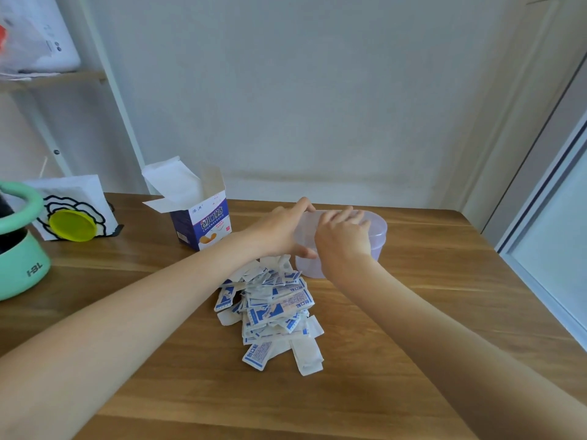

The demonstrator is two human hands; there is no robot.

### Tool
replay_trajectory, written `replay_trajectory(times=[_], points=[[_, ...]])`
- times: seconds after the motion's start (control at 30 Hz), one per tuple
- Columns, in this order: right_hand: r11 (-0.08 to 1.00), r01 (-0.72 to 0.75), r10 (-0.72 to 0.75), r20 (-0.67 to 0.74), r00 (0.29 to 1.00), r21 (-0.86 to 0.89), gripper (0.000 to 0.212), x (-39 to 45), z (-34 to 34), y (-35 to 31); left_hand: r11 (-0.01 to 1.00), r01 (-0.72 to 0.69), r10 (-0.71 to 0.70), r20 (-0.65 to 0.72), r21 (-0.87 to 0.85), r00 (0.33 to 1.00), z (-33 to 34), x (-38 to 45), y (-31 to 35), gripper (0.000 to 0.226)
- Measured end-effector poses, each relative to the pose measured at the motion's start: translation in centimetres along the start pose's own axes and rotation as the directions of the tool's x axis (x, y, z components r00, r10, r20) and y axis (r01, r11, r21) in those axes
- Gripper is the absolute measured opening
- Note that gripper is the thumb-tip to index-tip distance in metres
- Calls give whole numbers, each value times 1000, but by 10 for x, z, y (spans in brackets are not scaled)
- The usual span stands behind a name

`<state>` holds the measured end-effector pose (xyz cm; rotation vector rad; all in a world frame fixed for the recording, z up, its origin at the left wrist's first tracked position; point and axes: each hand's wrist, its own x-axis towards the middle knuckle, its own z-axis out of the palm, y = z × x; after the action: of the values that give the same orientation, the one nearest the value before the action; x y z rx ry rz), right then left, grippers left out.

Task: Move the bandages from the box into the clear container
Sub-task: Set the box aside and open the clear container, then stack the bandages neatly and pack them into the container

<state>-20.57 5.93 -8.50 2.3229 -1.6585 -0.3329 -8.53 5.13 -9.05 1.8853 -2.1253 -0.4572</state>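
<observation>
A heap of white-and-blue wrapped bandages (273, 312) lies loose on the wooden table (428, 312). Behind it stands the clear plastic container (378, 236), round with a lid on top. My left hand (282, 230) grips the container's left side, thumb in front and fingers over the rim. My right hand (341, 236) rests on the lid with its fingers curled over the top. The blue-and-white bandage box (203, 223) stands upright to the left with its flaps open; what it holds is hidden.
At the left edge sits a mint-green container (19, 252). Beside it is a white napkin holder with a yellow-green disc (73, 225). A wall runs close behind the table, and a white door frame (546, 258) borders the right side.
</observation>
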Motion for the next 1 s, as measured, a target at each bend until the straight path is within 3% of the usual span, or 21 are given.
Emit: replay_trajectory(times=[0.1, 0.2, 0.37, 0.43, 0.53, 0.63, 0.77, 0.87, 0.93, 1.0], points=[[996, 83, -81, 68, 994, -16, 65, -3, -16, 14, 1000, 3, -2, 8, -31, 1000, -2, 0, 0, 89], [981, 145, -151, 35, 988, 130, 37, 6, -52, 40, 996, -8, 9, 11, -88, 1000, -4, -4, -1, 113], [969, -36, 75, -153, 985, 244, 27, 38, -60, 68, 986, 57, -55, 18, -156, 998, 1, -6, -3, 127], [957, -74, 106, -99, 989, 281, 27, 50, -40, 72, 985, 68, -67, 13, -157, 998, 2, -7, -1, 127], [938, -93, 66, 90, 994, 335, 34, 60, -8, 74, 991, 65, -63, 20, -120, 998, 1, -8, 0, 126], [928, -91, 48, 125, 991, 361, 34, 59, 2, 73, 994, 61, -60, 21, -91, 998, 2, -6, 0, 124], [948, 99, -79, -76, 994, 301, 35, 37, -20, 62, 997, 58, -56, 25, -59, 998, 4, -5, -1, 120], [916, 260, -183, -260, 948, 306, 31, 4, -40, 42, 1000, -9, 9, 26, -14, 1000, 1, -13, -5, 109], [847, 408, -287, -354, 890, 340, 25, -18, -40, 31, 997, -82, 82, -26, 9, 996, -5, -27, -9, 78], [711, 563, -473, -307, 826, 421, 22, -38, -31, 20, 990, -138, 139, -69, 22, 988, -10, -46, -17, 48]])
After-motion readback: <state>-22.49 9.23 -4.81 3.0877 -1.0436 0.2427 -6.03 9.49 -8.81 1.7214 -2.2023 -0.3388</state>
